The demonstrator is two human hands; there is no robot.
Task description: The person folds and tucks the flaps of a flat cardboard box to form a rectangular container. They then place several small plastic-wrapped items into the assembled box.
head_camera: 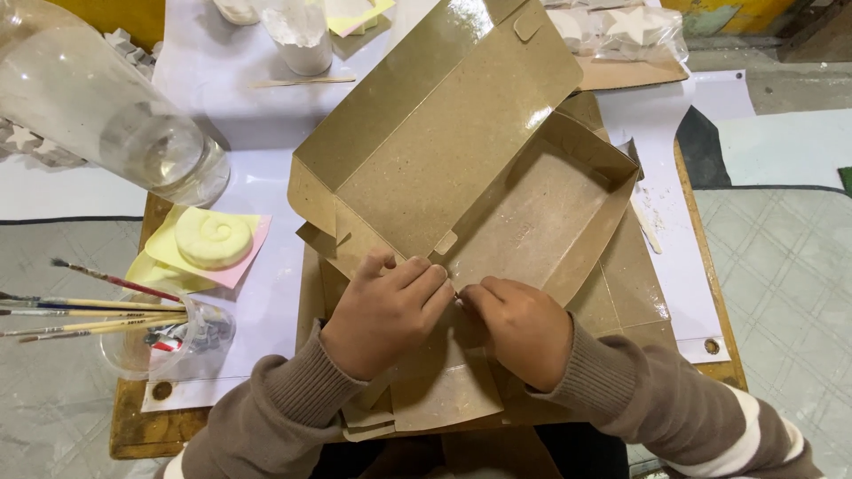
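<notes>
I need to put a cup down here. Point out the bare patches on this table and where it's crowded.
Bare white sheet lies between the clear jar, the spiral cast and the cardboard box. Another strip runs right of the box. Crowded: the brush cup at the left, and the near edge, where the left hand and right hand press the box.

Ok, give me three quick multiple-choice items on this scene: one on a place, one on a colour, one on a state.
1. Where is the spiral plaster cast? A left of the cardboard box B inside it C right of it
2. Its upper paper sheet is: A blue B yellow C green
3. The box lid is: A shut B torn off C open

Answers: 1 A, it lies on paper at the left. 2 B, yellow over pink. 3 C, the lid lies back while the left hand and right hand press the near wall.
</notes>
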